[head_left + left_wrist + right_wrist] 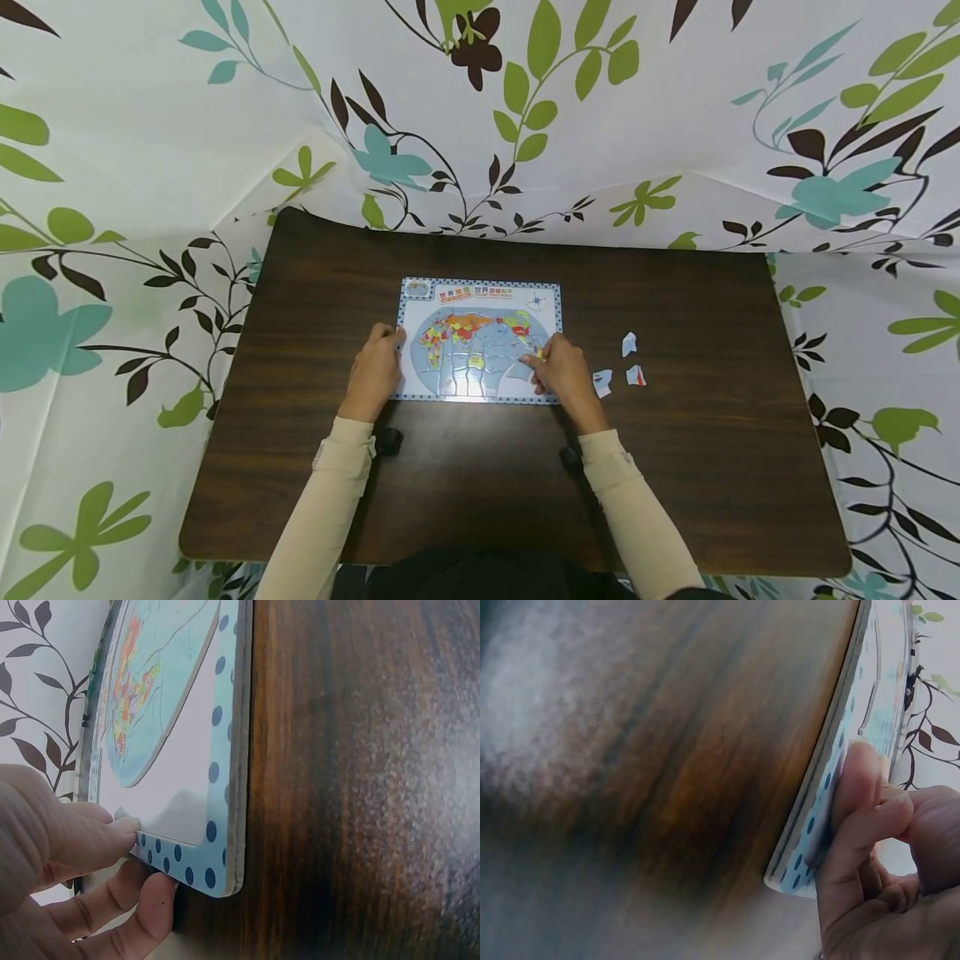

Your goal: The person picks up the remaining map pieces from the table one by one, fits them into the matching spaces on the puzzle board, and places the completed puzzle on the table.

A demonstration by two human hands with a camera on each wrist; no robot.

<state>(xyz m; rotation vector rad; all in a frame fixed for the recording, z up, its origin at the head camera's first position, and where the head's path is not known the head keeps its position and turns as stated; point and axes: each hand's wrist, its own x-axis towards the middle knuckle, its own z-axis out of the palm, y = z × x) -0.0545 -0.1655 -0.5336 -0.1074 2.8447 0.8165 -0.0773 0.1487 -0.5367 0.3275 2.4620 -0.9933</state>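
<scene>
A world-map jigsaw puzzle (487,350) with a dotted blue border lies on the table, its lower right part showing a pale gap. My left hand (375,371) grips the board's left edge; in the left wrist view the thumb (124,829) lies on top of the border and the other fingers sit below and beside it. At the lower right of the map is my right hand (564,375), its fingers bent and touching the puzzle. In the right wrist view a fingertip (859,761) lies over the board; whether a piece is between finger and thumb cannot be made out.
Three loose puzzle pieces, one upper (628,343), one at right (636,376) and one nearest the hand (602,382), lie right of the board. The dark wooden table (720,450) is bordered by a leaf-patterned cloth (675,100) behind and at the sides.
</scene>
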